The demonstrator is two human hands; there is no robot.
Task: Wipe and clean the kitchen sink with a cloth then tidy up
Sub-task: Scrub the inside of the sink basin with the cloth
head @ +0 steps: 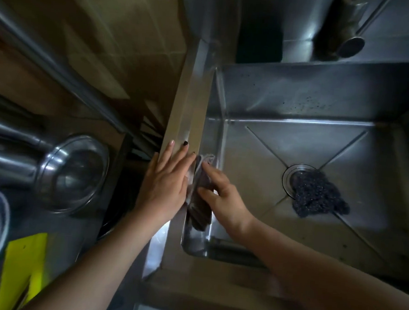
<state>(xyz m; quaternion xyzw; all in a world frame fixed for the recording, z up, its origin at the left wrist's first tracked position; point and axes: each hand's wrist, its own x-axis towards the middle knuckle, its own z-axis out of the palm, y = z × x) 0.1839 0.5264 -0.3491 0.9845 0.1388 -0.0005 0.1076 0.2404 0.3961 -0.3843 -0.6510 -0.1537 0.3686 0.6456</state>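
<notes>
Steel sink: left hand flat, fingers spread on rim; right hand fingers pressing cloth against left wall; scouring pad over drain.

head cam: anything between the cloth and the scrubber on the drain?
Nothing. In the head view, only bare steel sink floor runs from the cloth, pressed on the left wall by the right hand, to the scrubber.

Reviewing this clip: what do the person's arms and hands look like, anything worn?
Both forearms are bare, no sleeves in view. No gloves, watch or rings are visible. The left hand has at least one fingernail painted dark and another pale. The right hand shows no markings; its nails cannot be made out.
</notes>
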